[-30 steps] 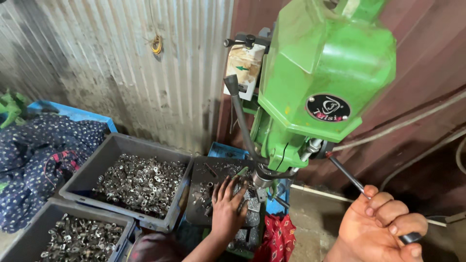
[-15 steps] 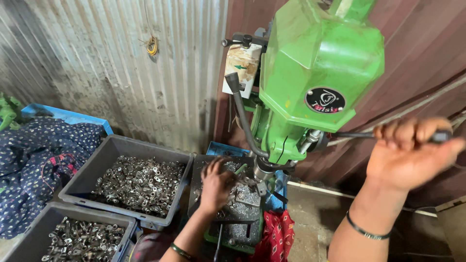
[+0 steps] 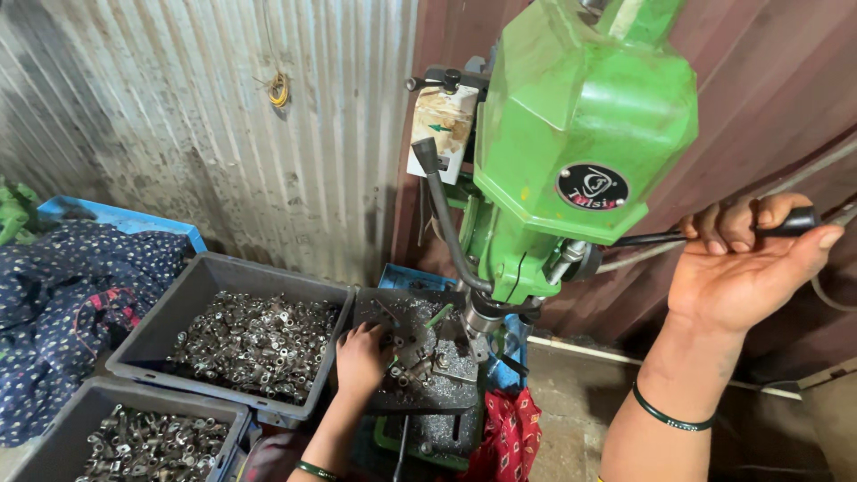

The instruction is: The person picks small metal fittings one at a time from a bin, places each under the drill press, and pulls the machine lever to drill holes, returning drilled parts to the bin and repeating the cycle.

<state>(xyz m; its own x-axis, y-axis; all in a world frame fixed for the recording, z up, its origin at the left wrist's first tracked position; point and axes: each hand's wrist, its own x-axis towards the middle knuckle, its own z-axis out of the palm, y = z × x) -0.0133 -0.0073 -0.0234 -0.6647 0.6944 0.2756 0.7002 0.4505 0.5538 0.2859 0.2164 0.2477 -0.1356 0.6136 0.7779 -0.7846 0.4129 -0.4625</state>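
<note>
Head view looks down on a green drill press (image 3: 580, 143) standing against a corrugated metal wall (image 3: 223, 134). Right hand (image 3: 745, 268) is raised at the right of the machine head, its fingers (image 3: 723, 228) wrapped closed around the black knob of the feed lever (image 3: 705, 234), a thin dark rod that runs from the machine's right side. A dark bangle (image 3: 669, 415) sits on that wrist. Left hand (image 3: 361, 357) lies palm-down on the left part of the drill table (image 3: 424, 393), just below and left of the spindle (image 3: 478, 317); its fingers reach among small metal parts (image 3: 420, 353) and shavings on the table, but whether they grip one cannot be told. A grey tray (image 3: 183, 326) full of small metal parts sits just left of the drill table, and a second grey tray (image 3: 54, 442) with similar parts lies nearer, at lower left. Dark patterned cloth (image 3: 62, 286) is piled at far left, over a blue tray (image 3: 125, 219). Red cloth (image 3: 509, 437) hangs below the drill table, near the centre.
</note>
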